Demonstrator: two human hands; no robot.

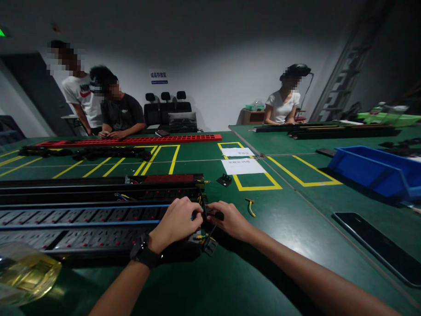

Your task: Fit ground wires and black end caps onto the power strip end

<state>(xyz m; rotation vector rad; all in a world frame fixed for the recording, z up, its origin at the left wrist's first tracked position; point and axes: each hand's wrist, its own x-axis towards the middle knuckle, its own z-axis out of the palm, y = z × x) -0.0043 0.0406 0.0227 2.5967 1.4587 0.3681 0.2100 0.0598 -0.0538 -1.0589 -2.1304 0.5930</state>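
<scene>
Long power strips [101, 214] with rows of sockets and small red spots lie side by side, their ends toward the middle of the table. At the end of one strip, my left hand [177, 221] is closed, fingers pinched against a small black end piece [204, 208]. My right hand [231, 218] faces it from the other side, thumb and fingers closed round the same dark piece. What exactly sits between the fingertips is partly hidden. Just below, a black end block [210, 246] hangs off the neighbouring strip beside loose wires [200, 237].
A yellow-green wire [250, 208] and a black bracket [225, 180] lie beyond my hands. To the right are a phone [380, 247] and a blue bin [386, 171]. A bottle of yellow liquid [23, 273] is at lower left. Several people work across the green table [280, 225].
</scene>
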